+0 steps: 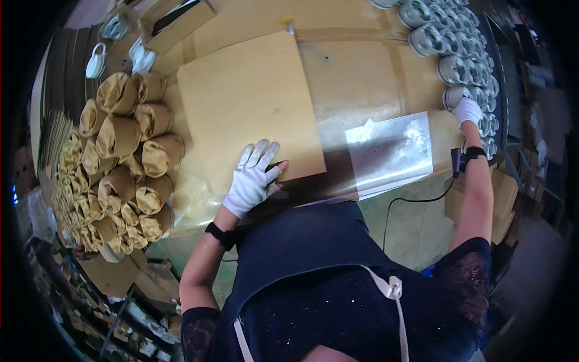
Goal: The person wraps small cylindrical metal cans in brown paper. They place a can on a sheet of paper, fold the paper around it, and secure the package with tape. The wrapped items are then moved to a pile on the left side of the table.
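Observation:
My left hand point(250, 178), in a white glove with a bare thumb tip, lies with fingers spread on the near edge of a brown paper sheet point(247, 108). Far out to the right, my white-gloved right hand point(467, 113) closes on the near side of a silvery metal piston point(453, 96). Its fingertips are partly hidden against the metal. That piston stands at the edge of a group of several similar pistons point(452, 67), set in rows along the right end of the table.
Paper-wrapped bundles point(119, 137) are piled on the left. A white printed sheet in shiny plastic point(391, 154) lies at the table's front edge. An open cardboard box point(175, 27) stands far left. A black cable point(416, 200) hangs from my right wristband.

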Demonstrator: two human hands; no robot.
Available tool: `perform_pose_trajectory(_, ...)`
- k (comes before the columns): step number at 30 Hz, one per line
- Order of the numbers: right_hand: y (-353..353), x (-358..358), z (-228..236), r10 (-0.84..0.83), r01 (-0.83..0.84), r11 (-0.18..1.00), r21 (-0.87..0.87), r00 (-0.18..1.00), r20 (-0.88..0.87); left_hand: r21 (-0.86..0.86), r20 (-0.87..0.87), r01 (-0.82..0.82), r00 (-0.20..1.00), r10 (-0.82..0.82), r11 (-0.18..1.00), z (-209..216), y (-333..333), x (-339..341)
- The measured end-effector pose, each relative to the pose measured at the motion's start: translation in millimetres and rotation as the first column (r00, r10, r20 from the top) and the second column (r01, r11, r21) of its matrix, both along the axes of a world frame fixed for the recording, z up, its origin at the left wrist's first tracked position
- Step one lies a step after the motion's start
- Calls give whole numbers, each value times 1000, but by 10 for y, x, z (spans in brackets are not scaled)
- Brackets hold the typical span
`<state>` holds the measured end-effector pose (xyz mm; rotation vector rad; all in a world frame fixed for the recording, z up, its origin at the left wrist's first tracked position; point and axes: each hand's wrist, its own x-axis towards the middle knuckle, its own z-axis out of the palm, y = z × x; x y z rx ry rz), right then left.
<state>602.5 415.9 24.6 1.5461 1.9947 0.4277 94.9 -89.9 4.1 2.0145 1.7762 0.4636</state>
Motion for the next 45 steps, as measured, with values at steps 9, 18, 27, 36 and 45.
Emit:
perform_pose_trajectory(9,-1307,-2186,296,-483,-168,785,-596,437,-759,138,-33,8,999,-3,990,-27,-36,54)
perform_pose_trajectory(18,-2964,-4144,131,-918,-624,95,-776,246,-311,204,-65,-93,992,108,975,-244,-568,-166)
perform_pose_trajectory(27,-2880,-4548,853,568,-710,700,73,492,-660,264,-82,-385,905,418,884,339,656,-931)
perform_pose_trajectory(36,-2355,-4914,418,320,-789,421,-447,591,-741,385,-284,19,954,99,923,122,895,-1190)
perform_pose_trajectory(45,-2128,-4737,119,674,-820,486,302,132,-727,36,-201,-225,953,228,974,294,1556,-1832)
